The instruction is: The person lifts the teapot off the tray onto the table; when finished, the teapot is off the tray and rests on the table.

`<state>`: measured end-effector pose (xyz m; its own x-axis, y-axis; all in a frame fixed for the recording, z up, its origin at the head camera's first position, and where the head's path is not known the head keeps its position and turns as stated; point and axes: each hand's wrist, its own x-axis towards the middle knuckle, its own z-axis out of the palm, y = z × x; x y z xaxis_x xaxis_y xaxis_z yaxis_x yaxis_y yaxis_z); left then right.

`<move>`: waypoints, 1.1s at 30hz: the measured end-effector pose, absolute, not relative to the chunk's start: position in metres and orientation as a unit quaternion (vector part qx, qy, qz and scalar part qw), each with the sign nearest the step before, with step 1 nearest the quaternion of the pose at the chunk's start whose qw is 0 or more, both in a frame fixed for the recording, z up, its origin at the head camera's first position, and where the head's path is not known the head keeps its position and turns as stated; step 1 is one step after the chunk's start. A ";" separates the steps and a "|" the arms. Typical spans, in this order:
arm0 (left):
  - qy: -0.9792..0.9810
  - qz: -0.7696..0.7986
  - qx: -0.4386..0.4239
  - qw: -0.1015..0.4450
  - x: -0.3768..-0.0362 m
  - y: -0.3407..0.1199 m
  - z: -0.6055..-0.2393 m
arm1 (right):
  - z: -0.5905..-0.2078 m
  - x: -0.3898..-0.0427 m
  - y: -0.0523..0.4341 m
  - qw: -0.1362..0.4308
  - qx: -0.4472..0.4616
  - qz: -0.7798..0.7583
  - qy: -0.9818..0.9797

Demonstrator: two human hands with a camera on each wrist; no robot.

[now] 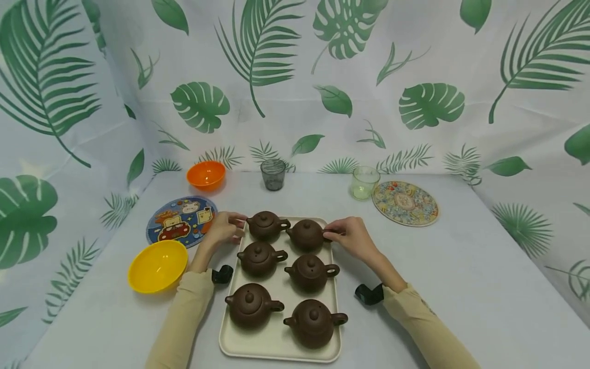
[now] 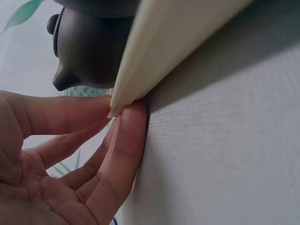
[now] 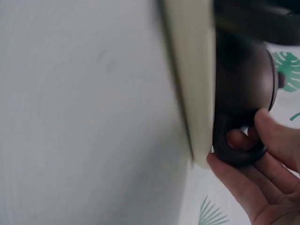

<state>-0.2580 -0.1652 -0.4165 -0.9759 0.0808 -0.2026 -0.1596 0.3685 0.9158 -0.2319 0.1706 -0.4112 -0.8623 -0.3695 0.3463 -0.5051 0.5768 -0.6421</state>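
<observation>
Remotely, I log left fingers [image 2: 124, 145] pinching the tray rim [image 2: 131, 70], right fingers [image 3: 240, 182] clamped on the handle [image 3: 234, 157] of the far-right teapot [image 1: 306, 237], which sits on the tray [image 1: 269, 347] and should handle stiff, smooth, breakable (probably ceramic, fairly heavy), best taken by that loop.

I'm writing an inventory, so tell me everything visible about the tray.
The tray is cream, rectangular, with rounded corners and a low raised rim; it looks like plastic. It lies face up on the white table, long sides front to back, carrying six brown teapots in two columns of three. The left hand pinches its rim near the far left corner; whether the right hand touches it is unclear.
</observation>
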 end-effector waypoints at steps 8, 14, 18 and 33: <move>0.818 0.564 -0.029 0.111 -0.255 -0.164 -0.421 | -0.410 -0.228 0.176 0.085 0.220 0.406 -0.883; 0.819 0.562 -0.033 0.110 -0.256 -0.163 -0.420 | -0.392 -0.234 0.210 0.055 0.199 0.432 -0.878; 0.821 0.559 -0.032 0.111 -0.256 -0.162 -0.418 | -0.381 -0.237 0.248 0.043 0.198 0.433 -0.878; 0.825 0.555 -0.014 0.105 -0.257 -0.165 -0.416 | -0.385 -0.228 0.354 0.041 0.097 0.371 -0.922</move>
<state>-0.2570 -0.1651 -0.4164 -0.9777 0.0926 -0.1886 -0.1399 0.3827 0.9132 -0.2276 0.3539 -0.3851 -0.9778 -0.1488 0.1477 -0.2096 0.7053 -0.6772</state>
